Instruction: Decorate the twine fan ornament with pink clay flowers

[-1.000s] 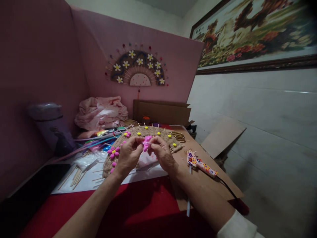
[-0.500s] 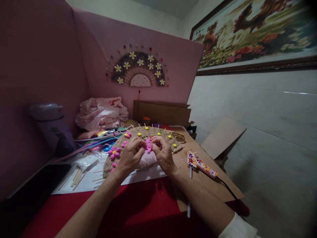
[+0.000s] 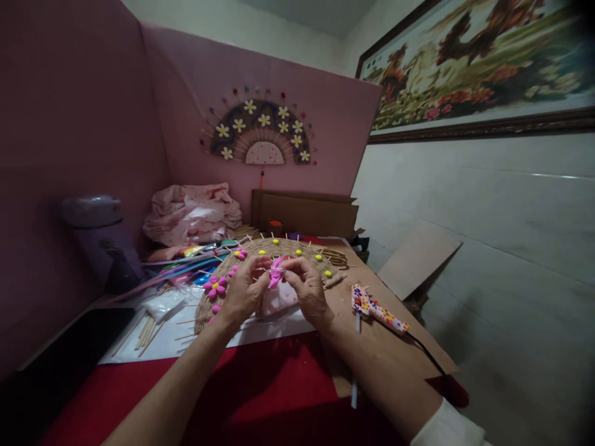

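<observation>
My left hand (image 3: 243,291) and my right hand (image 3: 307,288) meet above a woven half-round straw fan (image 3: 279,251). Both pinch a small bunch of pink petals (image 3: 276,273) between fingertips. The fan carries yellow dots (image 3: 299,251) along its arc and pink flowers (image 3: 214,286) on its left part. Thin sticks poke out round its rim. A pale pink piece (image 3: 277,299) lies under my hands at the fan's middle.
A flower-patterned glue gun (image 3: 377,310) with a black cord lies right of my hands on brown cardboard (image 3: 418,255). Loose sticks (image 3: 147,330), coloured strips, a pink cloth heap (image 3: 191,212), a purple jug (image 3: 100,238) and a cardboard box (image 3: 304,214) sit behind. A finished fan (image 3: 258,133) hangs on the pink wall.
My hands have stayed together over the fan, turning the pink petals slightly between the fingertips. The view has shifted a little.
</observation>
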The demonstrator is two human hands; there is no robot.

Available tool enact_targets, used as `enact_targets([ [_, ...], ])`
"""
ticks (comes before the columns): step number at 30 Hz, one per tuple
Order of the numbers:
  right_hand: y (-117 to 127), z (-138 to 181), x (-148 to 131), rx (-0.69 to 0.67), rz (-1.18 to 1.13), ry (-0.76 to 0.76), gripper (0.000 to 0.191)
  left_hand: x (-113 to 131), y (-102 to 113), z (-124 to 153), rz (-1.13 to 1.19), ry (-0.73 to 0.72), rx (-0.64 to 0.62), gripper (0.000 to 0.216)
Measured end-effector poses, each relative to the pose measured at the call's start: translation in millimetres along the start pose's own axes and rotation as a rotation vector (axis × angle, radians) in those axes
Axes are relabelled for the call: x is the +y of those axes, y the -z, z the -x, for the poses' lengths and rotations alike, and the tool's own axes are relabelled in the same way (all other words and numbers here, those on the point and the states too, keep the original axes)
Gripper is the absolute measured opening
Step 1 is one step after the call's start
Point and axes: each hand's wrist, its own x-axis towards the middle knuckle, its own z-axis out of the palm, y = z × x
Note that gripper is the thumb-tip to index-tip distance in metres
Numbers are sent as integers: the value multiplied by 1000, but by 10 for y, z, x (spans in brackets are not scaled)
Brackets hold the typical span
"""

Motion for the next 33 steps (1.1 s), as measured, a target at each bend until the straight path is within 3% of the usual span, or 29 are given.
enact_targets([
  [3,15,-7,16,-4,-32,-29,8,61,3,21,199,158,-146,39],
  [6,17,-9,25,-21,-30,-32,9,78,-2,30,246,188,-157,38],
  [11,1,10,41,-47,92,-10,13,54,-32,14,212,130,-50,28],
  [16,2,36,74,-29,273,22,12,0,-27,-18,56,76,-28,19],
  [23,59,28,18,-88,437,156,8,8,16,-5,-4,-34,-73,14],
  [26,101,18,-22,-126,529,231,8,55,29,12,41,-103,-118,23],
  [33,147,1,-75,-185,648,395,12,30,51,3,-138,-271,-132,31],
])
